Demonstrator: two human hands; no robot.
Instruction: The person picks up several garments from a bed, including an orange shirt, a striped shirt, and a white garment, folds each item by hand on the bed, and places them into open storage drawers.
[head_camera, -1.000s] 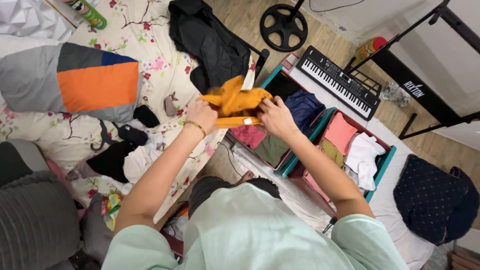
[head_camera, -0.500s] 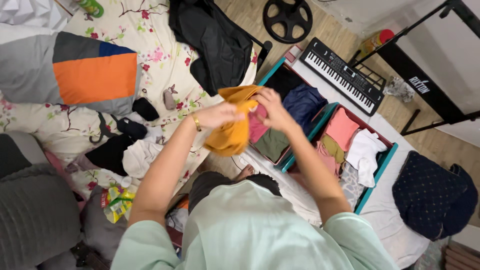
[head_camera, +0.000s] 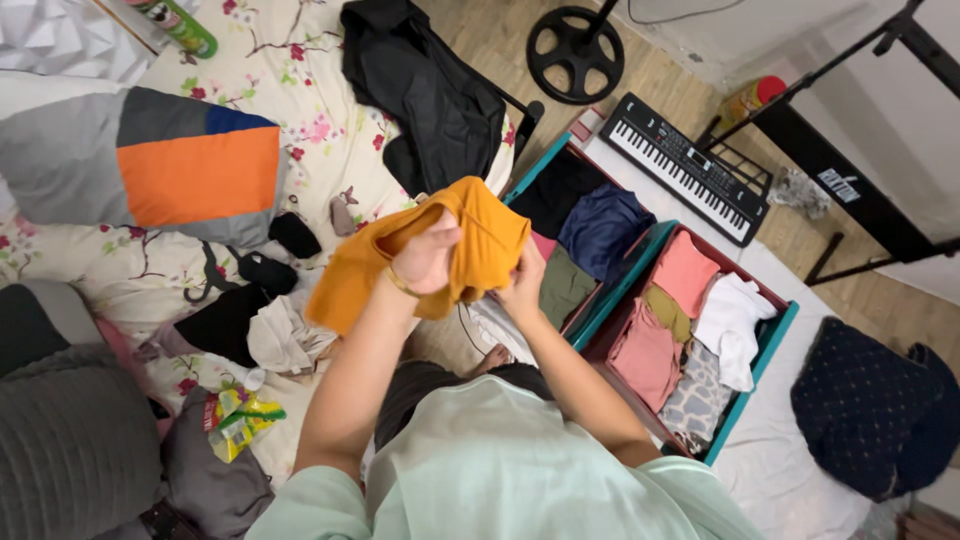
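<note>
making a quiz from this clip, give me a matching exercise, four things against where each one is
Things:
1. mustard garment
2. black jacket
3. keyboard
4. white garment

Places:
a. on the floor beside the teal boxes
b. in the teal box nearer the right edge
c. held up in the left hand and right hand
d. on the flowered bedsheet

Pairs: 1-c, 2-d, 3-a, 4-b

— What can't you see of your right hand (head_camera: 523, 283)?
— Its fingers are buried under the mustard cloth (head_camera: 440, 250), so your grip there can't be judged.
— Anything cut off?
— The green can (head_camera: 178, 22) runs off the top edge, and the dark bag (head_camera: 870, 405) off the right.
</note>
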